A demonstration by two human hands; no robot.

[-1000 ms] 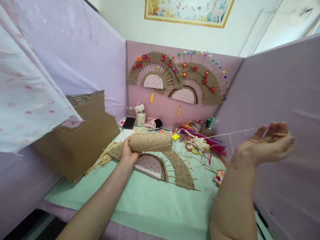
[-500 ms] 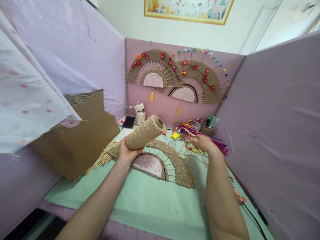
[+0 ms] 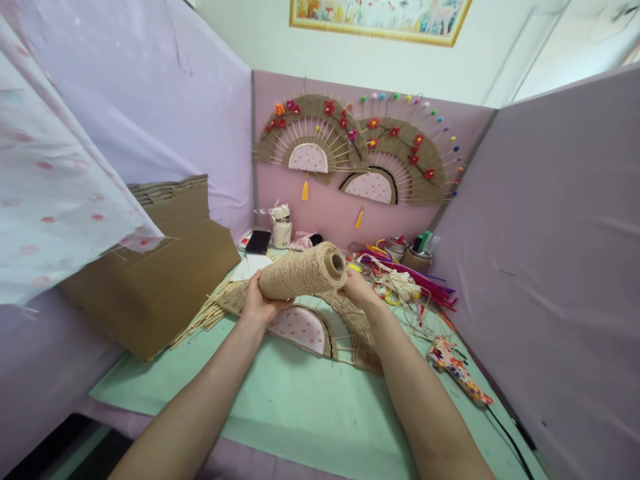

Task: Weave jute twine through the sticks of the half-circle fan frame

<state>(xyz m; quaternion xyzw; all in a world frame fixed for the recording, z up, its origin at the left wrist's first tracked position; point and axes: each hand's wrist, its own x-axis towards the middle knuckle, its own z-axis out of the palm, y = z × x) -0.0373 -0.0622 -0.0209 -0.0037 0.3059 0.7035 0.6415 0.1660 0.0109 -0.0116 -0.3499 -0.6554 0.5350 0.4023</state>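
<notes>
A thick roll of jute twine [image 3: 300, 272] is held up, tilted, with its hollow core facing right. My left hand [image 3: 260, 303] is wrapped around its lower left end from below. At its right end, my right hand [image 3: 359, 290] has its fingers closed against the edge of the roll, the fingertips partly hidden behind it. Below both hands, a half-round woven fan [image 3: 363, 330] rests on the table, with thin sticks as ribs and a pink dotted half-circle [image 3: 300, 328] at its centre. My right forearm covers the fan's right end.
Bamboo sticks [image 3: 203, 313] and cardboard [image 3: 160, 287] lie at the left. A flower-patterned glue gun [image 3: 457, 370] with a cord is on the right. Behind it are tangled lace [image 3: 400, 283], pipe cleaners [image 3: 435, 290] and a pen holder [image 3: 419, 259]. A white bottle [image 3: 281, 227] and phone [image 3: 258, 242] stand farther back.
My right hand has come left from the craft supplies to the right end of the twine roll. The roll has shifted slightly right and down. The glue gun and lace are now uncovered.
</notes>
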